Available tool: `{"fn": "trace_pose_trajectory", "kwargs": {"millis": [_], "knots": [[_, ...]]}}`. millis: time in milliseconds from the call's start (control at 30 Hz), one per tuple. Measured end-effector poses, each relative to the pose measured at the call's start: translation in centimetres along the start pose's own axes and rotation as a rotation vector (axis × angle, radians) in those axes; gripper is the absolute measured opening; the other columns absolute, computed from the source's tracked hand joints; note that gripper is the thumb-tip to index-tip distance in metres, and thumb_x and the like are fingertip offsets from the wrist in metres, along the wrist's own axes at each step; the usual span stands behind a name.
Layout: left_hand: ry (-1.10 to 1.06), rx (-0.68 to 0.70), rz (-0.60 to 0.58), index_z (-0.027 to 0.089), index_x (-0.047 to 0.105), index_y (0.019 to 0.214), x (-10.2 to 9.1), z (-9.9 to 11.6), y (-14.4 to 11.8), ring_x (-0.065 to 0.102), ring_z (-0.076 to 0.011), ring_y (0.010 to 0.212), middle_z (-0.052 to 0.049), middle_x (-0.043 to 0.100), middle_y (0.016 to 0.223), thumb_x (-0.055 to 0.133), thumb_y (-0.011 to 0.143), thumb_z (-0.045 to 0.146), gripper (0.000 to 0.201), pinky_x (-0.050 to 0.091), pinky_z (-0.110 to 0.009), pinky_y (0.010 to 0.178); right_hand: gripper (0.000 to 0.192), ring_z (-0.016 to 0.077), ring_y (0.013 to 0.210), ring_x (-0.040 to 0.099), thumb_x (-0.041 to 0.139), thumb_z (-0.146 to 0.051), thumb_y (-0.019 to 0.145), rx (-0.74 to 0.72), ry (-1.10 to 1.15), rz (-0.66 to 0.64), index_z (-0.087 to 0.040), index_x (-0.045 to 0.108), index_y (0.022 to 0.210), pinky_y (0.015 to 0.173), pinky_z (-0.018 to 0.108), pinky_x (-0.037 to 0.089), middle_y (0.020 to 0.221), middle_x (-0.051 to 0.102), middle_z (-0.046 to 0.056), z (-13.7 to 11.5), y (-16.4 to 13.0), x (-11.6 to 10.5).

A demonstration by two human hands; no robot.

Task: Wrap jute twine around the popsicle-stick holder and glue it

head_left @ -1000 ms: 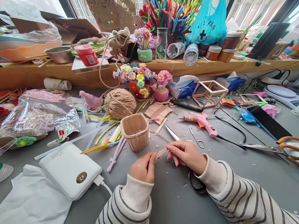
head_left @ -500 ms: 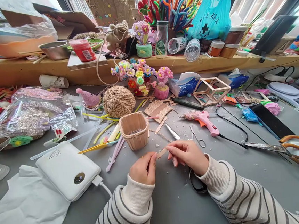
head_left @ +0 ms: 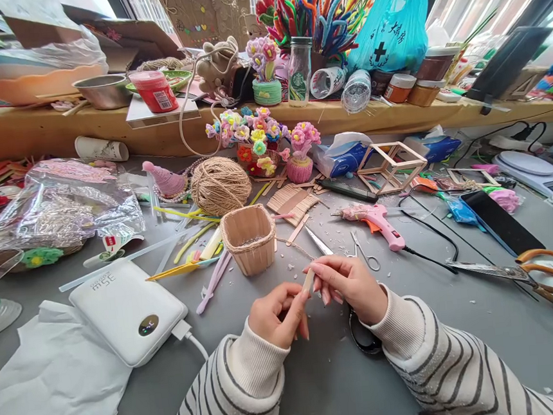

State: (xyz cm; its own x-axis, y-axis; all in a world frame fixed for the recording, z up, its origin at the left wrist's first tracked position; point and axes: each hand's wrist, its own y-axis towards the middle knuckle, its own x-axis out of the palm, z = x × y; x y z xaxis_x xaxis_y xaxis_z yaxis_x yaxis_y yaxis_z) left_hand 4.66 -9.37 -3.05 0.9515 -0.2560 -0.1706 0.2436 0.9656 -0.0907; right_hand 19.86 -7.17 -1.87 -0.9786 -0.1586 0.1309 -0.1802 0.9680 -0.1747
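Between my two hands is a short piece of wooden craft stick (head_left: pixel 308 283), tilted steeply. My left hand (head_left: pixel 280 312) pinches its lower end between thumb and fingers. With thumb and fingertips, my right hand (head_left: pixel 346 285) grips the upper end. Just beyond them stands a small wooden-stick basket (head_left: pixel 249 242) with a twine-wrapped rim. A strand of twine runs from near the basket toward my right hand. Behind that hand lie pointed metal blades (head_left: pixel 318 240) and small silver scissors (head_left: pixel 365 251); a black handle (head_left: pixel 364 337) shows below my right wrist.
A pink glue gun (head_left: pixel 374 222) with a black cord lies right of centre, and large scissors (head_left: pixel 529 272) at far right. A white power bank (head_left: pixel 129 311) sits at left. Behind are a twine ball (head_left: pixel 221 185), joined craft sticks (head_left: pixel 293 201) and pipe-cleaner flowers (head_left: pixel 304 142).
The craft stick piece has turned from nearly level to steep. My left hand has shifted slightly right and rotated, closer to my right hand, which stays about where it was.
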Motion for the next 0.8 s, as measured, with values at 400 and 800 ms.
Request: {"fn": "trace_pose_trajectory", "kwargs": {"millis": [400,800], "knots": [[-0.395,-0.13,-0.133,0.012,0.064,0.08,-0.4,1.6,-0.3,0.048,-0.0064,0.036,0.001,0.059,0.042,0.065,0.067,0.047,0.038,0.037,-0.018,0.04,0.035,0.0034,0.031,0.045,0.065,-0.048,0.067,0.027,0.178,-0.039,-0.014,0.062,0.065,0.03,0.015,0.026,0.047,0.058,-0.003,-0.5,-0.4,0.3],[-0.013,0.051,0.286,0.015,0.061,0.062,-0.3,0.4,0.3,0.049,-0.007,0.042,0.001,0.062,0.047,0.063,0.067,0.031,0.016,0.04,-0.018,0.048,0.03,0.0097,0.054,0.059,0.055,-0.042,0.079,-0.2,-0.181,0.101,-0.019,0.061,0.097,0.05,0.021,0.046,0.07,0.065,0.001,0.4,-1.6,-2.0]]}}
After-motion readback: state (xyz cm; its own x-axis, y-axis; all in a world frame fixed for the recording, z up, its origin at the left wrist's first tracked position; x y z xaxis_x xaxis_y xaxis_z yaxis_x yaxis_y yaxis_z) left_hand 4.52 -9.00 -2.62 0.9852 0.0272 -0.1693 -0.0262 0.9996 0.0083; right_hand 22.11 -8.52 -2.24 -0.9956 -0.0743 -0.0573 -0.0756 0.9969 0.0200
